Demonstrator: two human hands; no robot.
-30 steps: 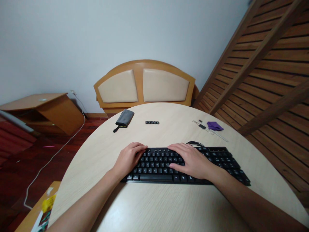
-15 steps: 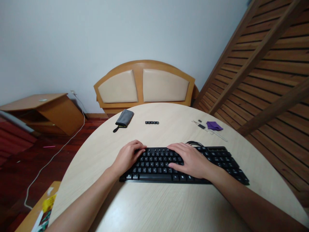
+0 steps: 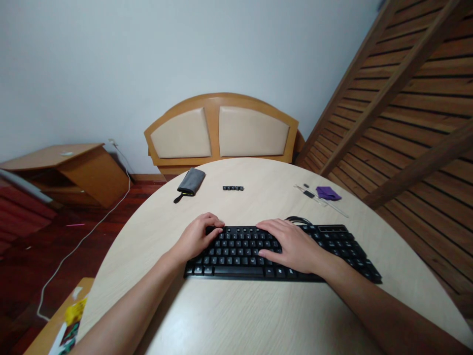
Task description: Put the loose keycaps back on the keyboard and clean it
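Observation:
A black keyboard [image 3: 236, 260] lies on the round pale wood table [image 3: 236, 315], its long side towards me. At its far left corner is my left hand [image 3: 199, 239], fingers curled over the edge and thumb tip close to the index tip by the top row of keys. Whether a single key is pinched there I cannot make out. My right hand [image 3: 293, 246] rests across the middle-right keys, fingers stretched to the far edge and thumb apart on the keys. Beyond the keyboard stands a short row of loose black keycaps [image 3: 232, 188].
A grey pouch [image 3: 192, 181] with a black loop lies at the far left. To the far right are a purple cloth [image 3: 328, 193], a thin pale stick [image 3: 335, 207] and small dark pieces [image 3: 309, 194]. The keyboard's black cable [image 3: 298, 219] bunches behind it.
Both hands keep their places on the keyboard. Only the view shifts very slightly; nothing else has visibly moved.

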